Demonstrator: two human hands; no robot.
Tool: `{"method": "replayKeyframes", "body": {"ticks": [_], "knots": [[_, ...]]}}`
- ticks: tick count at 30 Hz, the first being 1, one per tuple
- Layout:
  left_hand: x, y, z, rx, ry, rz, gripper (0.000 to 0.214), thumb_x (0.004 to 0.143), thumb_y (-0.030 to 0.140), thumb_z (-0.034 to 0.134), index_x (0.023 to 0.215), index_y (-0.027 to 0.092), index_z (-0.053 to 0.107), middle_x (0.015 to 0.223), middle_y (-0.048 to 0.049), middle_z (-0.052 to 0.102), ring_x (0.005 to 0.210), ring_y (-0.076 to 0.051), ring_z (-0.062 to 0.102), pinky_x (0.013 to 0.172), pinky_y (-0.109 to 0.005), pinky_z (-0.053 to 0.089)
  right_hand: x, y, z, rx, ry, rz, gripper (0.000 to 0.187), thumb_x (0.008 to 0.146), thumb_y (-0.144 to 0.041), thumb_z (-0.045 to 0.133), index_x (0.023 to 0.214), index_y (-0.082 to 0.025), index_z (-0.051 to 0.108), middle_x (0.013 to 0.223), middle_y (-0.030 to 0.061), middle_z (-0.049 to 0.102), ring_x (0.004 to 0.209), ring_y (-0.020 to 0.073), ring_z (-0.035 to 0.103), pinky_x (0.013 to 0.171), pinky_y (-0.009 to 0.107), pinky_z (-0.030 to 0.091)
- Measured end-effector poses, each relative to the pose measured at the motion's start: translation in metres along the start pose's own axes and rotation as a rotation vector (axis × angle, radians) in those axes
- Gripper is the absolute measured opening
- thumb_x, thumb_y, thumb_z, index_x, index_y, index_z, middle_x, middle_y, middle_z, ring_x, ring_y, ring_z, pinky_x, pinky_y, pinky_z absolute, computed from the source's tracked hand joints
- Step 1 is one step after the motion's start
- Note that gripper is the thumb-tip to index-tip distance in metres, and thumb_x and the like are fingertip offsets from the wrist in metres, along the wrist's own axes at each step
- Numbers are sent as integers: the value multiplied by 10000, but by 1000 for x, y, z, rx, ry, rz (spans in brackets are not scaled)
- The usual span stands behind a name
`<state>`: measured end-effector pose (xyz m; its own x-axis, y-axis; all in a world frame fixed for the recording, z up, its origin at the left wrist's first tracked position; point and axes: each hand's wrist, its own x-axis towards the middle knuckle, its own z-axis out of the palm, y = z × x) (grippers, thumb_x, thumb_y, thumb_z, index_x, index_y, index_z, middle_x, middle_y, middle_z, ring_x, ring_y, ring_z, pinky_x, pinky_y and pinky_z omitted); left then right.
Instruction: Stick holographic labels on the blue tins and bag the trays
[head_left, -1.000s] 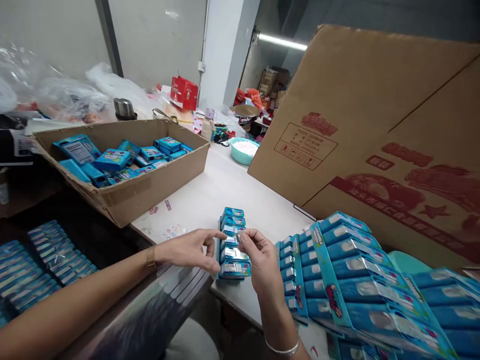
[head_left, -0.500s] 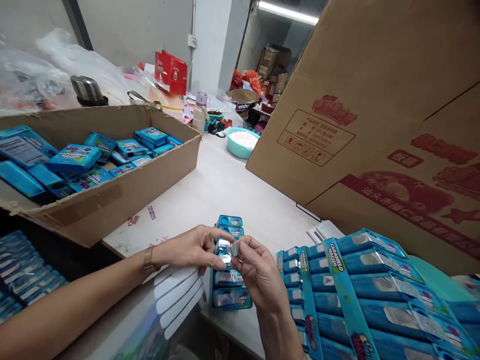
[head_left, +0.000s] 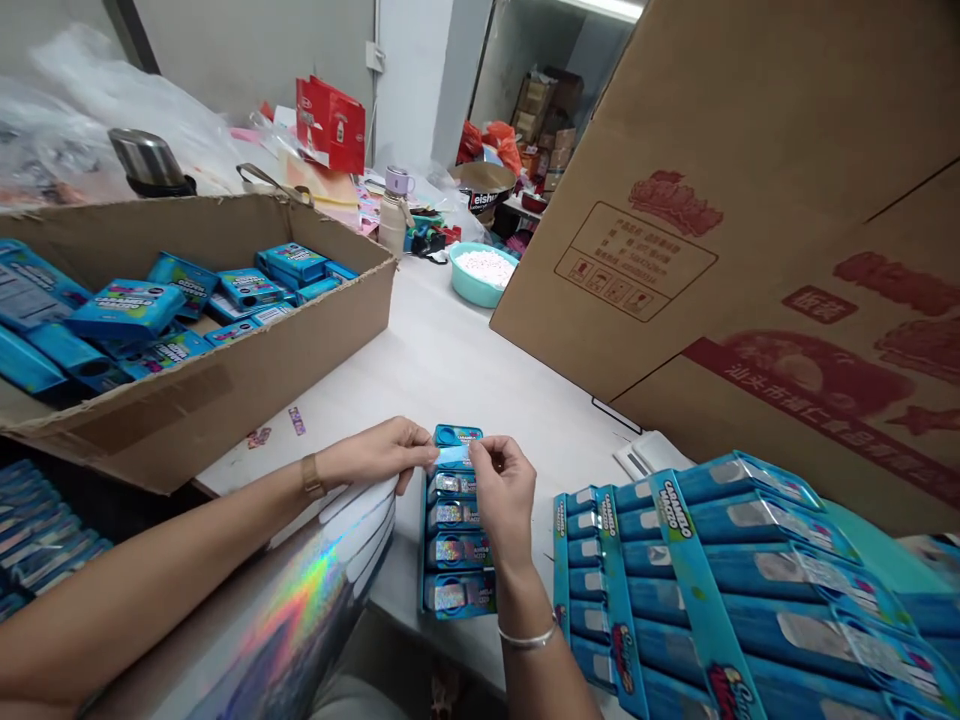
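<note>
My left hand (head_left: 386, 455) and my right hand (head_left: 506, 495) pinch the two ends of a short shiny sticker (head_left: 452, 455). It is stretched just over the far part of a row of small blue candy boxes (head_left: 456, 548) on the table. Several nearer boxes in that row bear similar glossy strips across their ends. Under my left wrist lies a stack of holographic sticker sheets (head_left: 300, 610) with rounded white strip ends, reaching over the table's edge.
A cardboard carton (head_left: 300, 370) of loose blue boxes stands left. Right are stacked blue boxes (head_left: 720, 590), a white device (head_left: 649, 455) and a large printed carton (head_left: 712, 270). A turquoise basin (head_left: 478, 290) and a bottle (head_left: 393, 215) stand farther back.
My hands have moved up to the far end of the row and drawn apart, with the sticker now stretched flat between them. Nearer boxes are uncovered, and the sheets have shifted.
</note>
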<state>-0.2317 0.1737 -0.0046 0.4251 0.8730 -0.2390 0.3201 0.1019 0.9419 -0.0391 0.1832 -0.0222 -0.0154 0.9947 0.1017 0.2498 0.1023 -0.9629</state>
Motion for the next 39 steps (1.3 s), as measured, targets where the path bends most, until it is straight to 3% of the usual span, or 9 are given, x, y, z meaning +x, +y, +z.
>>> {"method": "replayKeyframes", "body": {"ticks": [8,16,22,29,31,35,39], "knots": [[21,-26,-2,183,29,-91,324,871,437,508,686,176,557,476,21,569,400,-110,425,461,-241,246,5,21,2,-321,13,-105,133,851,-252,570,719,-237,562,833,42,595,882,252,520,822,371,378],[25,-34,0,197,68,-103,325,859,443,518,689,173,577,465,20,577,396,-109,387,450,-246,229,10,33,5,-434,5,-144,142,896,-232,514,757,-237,540,917,57,553,946,259,505,854,384,385],[30,-42,-1,166,79,-103,323,838,448,547,680,168,580,468,27,577,395,-97,342,454,-250,219,12,37,8,-466,-10,-132,156,895,-218,498,741,-234,516,899,55,532,923,256,515,851,382,391],[35,-58,9,121,86,-57,358,840,489,489,747,169,619,568,5,657,579,-153,571,629,-236,417,12,38,11,-462,4,-137,113,837,-197,512,737,-240,483,896,54,513,925,266,510,861,386,394],[36,-61,11,153,116,-69,362,828,474,495,711,164,641,588,-9,678,584,-159,575,631,-243,417,11,38,11,-440,28,-134,49,815,-198,522,801,-236,494,929,63,519,940,275,515,863,394,401],[38,-65,18,250,204,-101,302,749,381,569,531,173,599,550,-11,641,558,-155,534,580,-251,362,15,40,13,-371,73,-126,143,761,-142,494,875,-224,517,982,85,544,988,287,529,901,417,408],[25,-53,28,295,294,-79,312,738,388,592,520,166,608,499,8,557,556,-152,493,578,-255,342,14,32,3,-261,103,-92,159,784,-130,447,897,-188,543,971,111,571,932,270,572,871,428,460]]}}
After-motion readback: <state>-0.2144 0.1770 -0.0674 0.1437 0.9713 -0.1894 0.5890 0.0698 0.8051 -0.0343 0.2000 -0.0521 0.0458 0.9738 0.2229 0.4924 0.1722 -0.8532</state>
